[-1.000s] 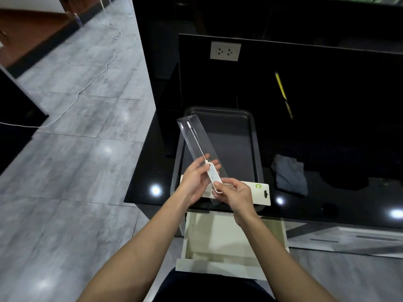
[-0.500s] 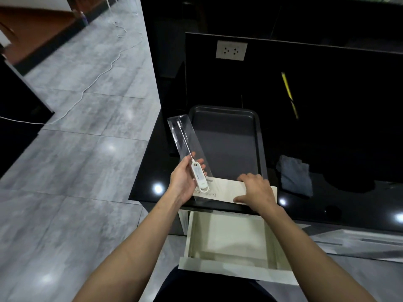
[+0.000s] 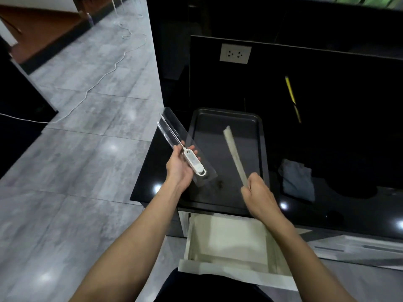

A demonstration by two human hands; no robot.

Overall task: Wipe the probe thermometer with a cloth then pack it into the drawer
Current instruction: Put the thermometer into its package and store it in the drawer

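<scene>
My left hand [image 3: 180, 168] holds the white probe thermometer [image 3: 194, 163], which lies in its clear plastic blister tray [image 3: 174, 132], above the left side of the dark baking tray [image 3: 260, 149]. The thin metal probe points up and left inside the clear plastic. My right hand [image 3: 258, 194] grips the backing card [image 3: 234, 152] by its lower end; the card stands edge-on over the baking tray. A grey cloth [image 3: 297, 180] lies crumpled on the black counter to the right. The white drawer [image 3: 231, 243] is pulled out below the counter edge, in front of me.
A black glossy counter [image 3: 340, 205] with a dark backsplash holds a wall socket [image 3: 235, 53] and a yellow pencil-like stick [image 3: 292, 97]. A white cable [image 3: 102, 77] trails over the grey tiled floor to the left.
My right hand has picked the backing card up from the baking tray's front edge and raised it edge-on. My left hand moved the thermometer in its clear tray to the left.
</scene>
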